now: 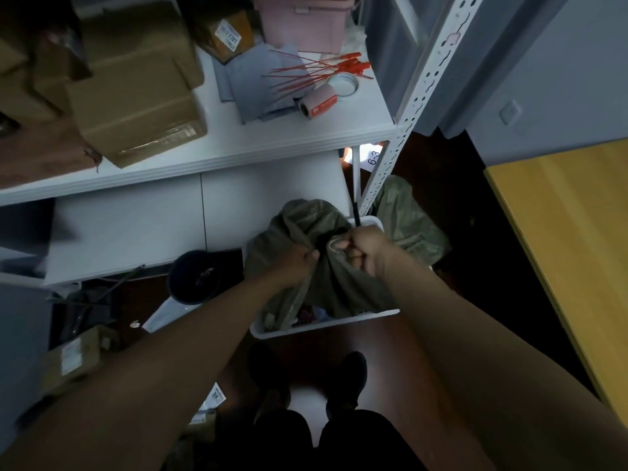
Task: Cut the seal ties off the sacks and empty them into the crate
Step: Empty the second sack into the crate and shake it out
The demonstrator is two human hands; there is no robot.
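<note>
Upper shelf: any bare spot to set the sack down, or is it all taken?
Bare strip along the shelf's front edge, between the cardboard boxes and the upright post, in front of the label roll. Crowded behind: grey mailers, red seal ties, tape ring, pink bin.

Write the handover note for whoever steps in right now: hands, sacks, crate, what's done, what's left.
Left hand: grips a fold of the green sack.
Right hand: grips the same sack's fabric; whether it also holds a tool cannot be told.
The sack hangs over the white crate; some items already lie in the crate.
A second green sack lies on the floor behind the crate; sealed or empty cannot be told.
Red seal ties lie on the shelf.
Left: finish emptying this sack, check the second.
</note>
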